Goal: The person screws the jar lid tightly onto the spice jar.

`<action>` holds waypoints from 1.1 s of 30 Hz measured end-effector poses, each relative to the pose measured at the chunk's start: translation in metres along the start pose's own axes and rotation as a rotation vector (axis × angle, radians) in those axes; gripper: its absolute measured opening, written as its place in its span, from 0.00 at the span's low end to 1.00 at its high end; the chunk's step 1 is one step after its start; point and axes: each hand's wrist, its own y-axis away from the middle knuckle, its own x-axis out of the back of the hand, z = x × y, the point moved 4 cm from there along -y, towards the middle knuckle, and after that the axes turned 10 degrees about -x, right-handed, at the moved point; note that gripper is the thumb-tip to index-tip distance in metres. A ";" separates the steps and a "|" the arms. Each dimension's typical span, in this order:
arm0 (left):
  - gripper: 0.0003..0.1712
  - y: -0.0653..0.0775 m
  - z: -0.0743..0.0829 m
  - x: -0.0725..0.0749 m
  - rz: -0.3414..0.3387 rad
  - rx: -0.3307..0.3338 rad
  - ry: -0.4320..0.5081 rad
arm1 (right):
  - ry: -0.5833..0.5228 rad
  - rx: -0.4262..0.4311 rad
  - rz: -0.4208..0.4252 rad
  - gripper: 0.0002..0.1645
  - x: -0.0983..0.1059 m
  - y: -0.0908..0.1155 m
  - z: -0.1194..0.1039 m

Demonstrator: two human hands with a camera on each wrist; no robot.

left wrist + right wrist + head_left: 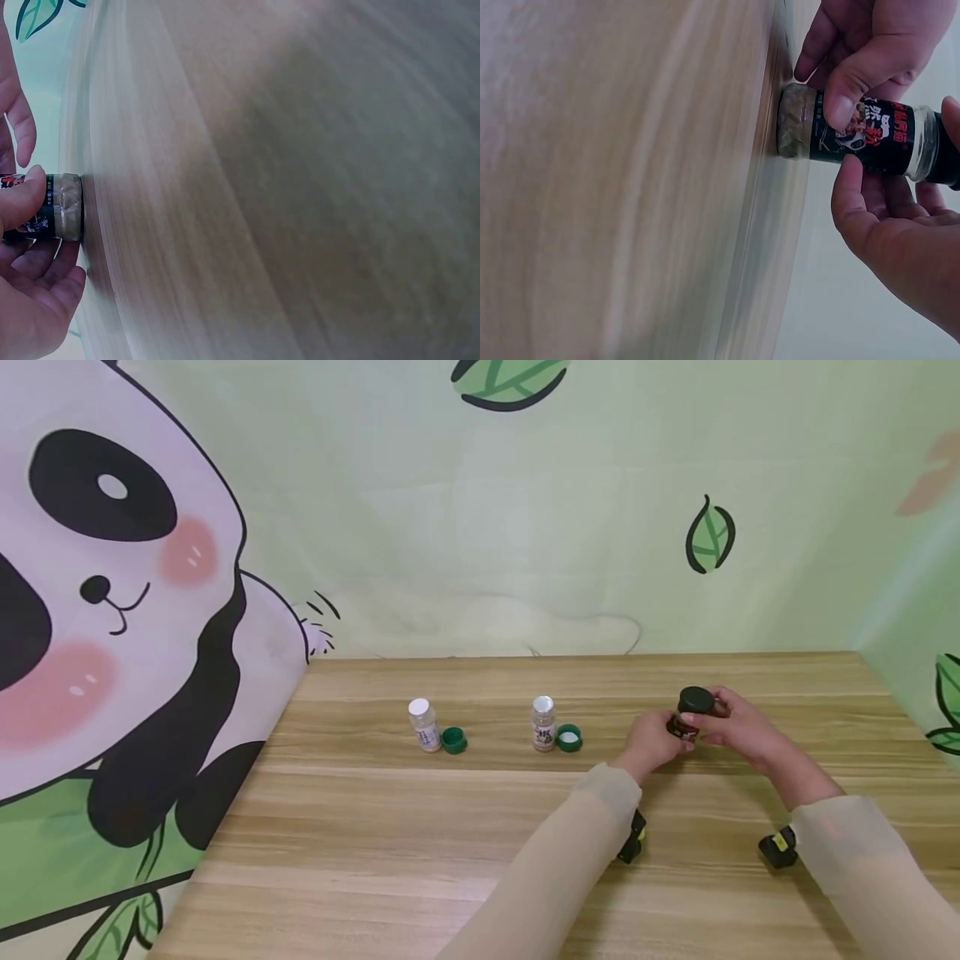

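A spice bottle (686, 727) with a black lid (696, 699) and a black printed label stands upright on the wooden table, in front of me to the right. My left hand (651, 739) grips its lower body, the thumb lying on the label (870, 139). From the other side my right hand (742, 727) pinches around the lid and neck. Its thumb is by the lid in the right wrist view, and its fingers pass beside the bottle. Pale contents show through the glass base (69, 206). The lid lies outside the left wrist view.
Two small clear bottles with white tops, a left one (425, 728) and a middle one (543, 727), stand on the table (375, 827). Beside each lies a green cap, the left one (453, 740) and the middle one (569, 737). A green printed backdrop (420, 543) rises behind.
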 end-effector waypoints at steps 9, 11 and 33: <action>0.17 -0.007 -0.006 -0.004 -0.013 -0.031 -0.005 | -0.021 -0.002 0.023 0.39 -0.002 0.000 0.000; 0.17 -0.007 -0.005 -0.003 -0.013 -0.032 -0.004 | -0.023 0.000 0.026 0.39 -0.002 -0.001 0.000; 0.18 -0.001 -0.002 0.000 0.006 -0.030 -0.050 | -0.057 -0.024 0.086 0.35 -0.007 -0.001 0.003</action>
